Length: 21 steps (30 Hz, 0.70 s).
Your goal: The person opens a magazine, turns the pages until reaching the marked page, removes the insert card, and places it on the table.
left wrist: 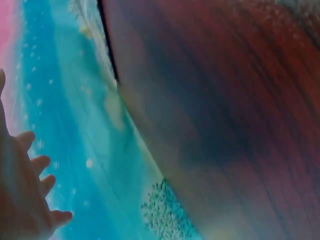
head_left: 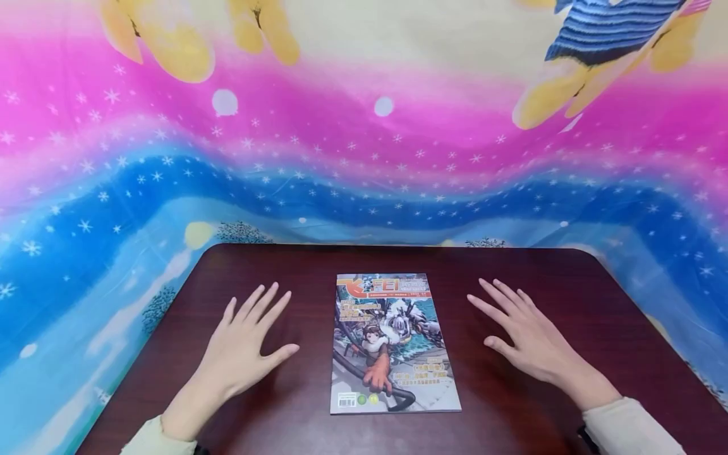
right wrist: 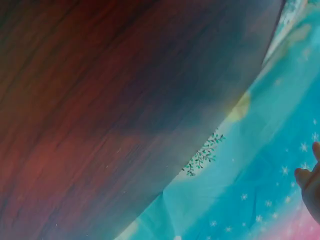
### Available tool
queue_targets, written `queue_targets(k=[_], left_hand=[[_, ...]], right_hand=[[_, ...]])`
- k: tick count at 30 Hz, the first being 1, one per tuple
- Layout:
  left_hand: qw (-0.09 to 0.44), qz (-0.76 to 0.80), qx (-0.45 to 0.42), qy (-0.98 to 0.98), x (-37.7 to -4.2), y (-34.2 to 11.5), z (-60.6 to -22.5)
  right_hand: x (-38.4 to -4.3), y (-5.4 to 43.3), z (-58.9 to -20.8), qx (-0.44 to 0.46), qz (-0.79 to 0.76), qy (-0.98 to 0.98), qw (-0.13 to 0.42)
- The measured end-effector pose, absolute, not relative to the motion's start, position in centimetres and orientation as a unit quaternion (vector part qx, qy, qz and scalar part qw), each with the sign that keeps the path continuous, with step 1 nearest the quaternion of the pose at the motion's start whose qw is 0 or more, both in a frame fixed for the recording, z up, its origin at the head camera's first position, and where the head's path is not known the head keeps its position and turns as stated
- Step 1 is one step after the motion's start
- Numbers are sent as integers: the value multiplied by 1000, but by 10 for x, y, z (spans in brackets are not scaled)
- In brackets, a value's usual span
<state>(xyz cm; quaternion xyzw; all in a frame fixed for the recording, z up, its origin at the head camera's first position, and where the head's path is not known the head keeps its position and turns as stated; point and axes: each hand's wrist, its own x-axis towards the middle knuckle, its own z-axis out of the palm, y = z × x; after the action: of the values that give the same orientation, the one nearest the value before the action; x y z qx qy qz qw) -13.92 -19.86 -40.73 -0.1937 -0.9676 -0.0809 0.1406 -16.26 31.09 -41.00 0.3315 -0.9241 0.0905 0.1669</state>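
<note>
A magazine (head_left: 392, 344) with an illustrated cover lies face up on the dark wooden table (head_left: 296, 265), its title toward the far side. To its left, my left hand (head_left: 241, 351) has its fingers spread and holds nothing. On the other side my right hand (head_left: 526, 338) is also spread, apart from the magazine. The left wrist view catches the left hand (left wrist: 25, 195) at its lower left, fingers apart. Only a small part of the right hand (right wrist: 311, 185) shows at the right edge of the right wrist view.
A printed cloth (head_left: 341, 145) in pink and blue with white snowflakes hangs behind the table and around its sides. The table's far edge is straight, with rounded corners at both ends. Light sleeves (head_left: 631, 426) cover the forearms.
</note>
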Motion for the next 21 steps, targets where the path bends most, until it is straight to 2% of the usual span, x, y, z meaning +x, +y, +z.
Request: queue_targets(k=[5, 15, 21], left_hand=[[135, -75, -235, -960, -137, -185, -412], [88, -62, -314, -943, -133, -160, -421], [44, -71, -371, -925, -132, -140, -426]], right_hand=[[-160, 308, -414, 365, 86, -915, 150], [-152, 292, -423, 401, 78, -907, 100], [-146, 283, -432, 446, 104, -883, 103]])
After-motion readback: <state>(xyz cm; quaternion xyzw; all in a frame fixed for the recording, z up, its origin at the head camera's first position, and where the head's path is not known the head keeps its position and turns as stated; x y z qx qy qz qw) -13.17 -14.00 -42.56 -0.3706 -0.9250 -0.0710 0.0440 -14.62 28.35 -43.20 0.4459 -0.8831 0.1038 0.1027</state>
